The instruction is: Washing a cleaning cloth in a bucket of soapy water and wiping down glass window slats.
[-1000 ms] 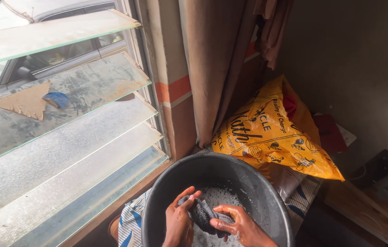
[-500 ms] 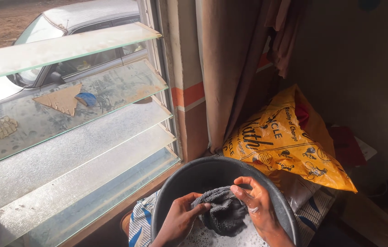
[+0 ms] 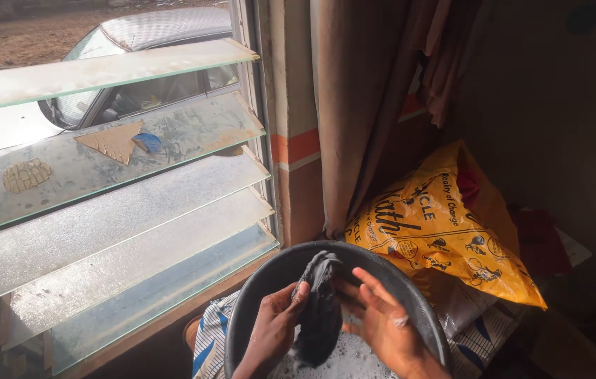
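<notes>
Head view: both hands (image 3: 333, 323) clasped around wet dark cloth (image 3: 319, 309).

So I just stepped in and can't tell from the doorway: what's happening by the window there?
A person is washing by hand. The left hand and right hand both grip a dark wet cloth, lifted upright above sudsy water in a dark round basin. The basin sits on striped fabric beside a louvred glass window. A yellow plastic bag lies just behind it, below a curtain.
</notes>
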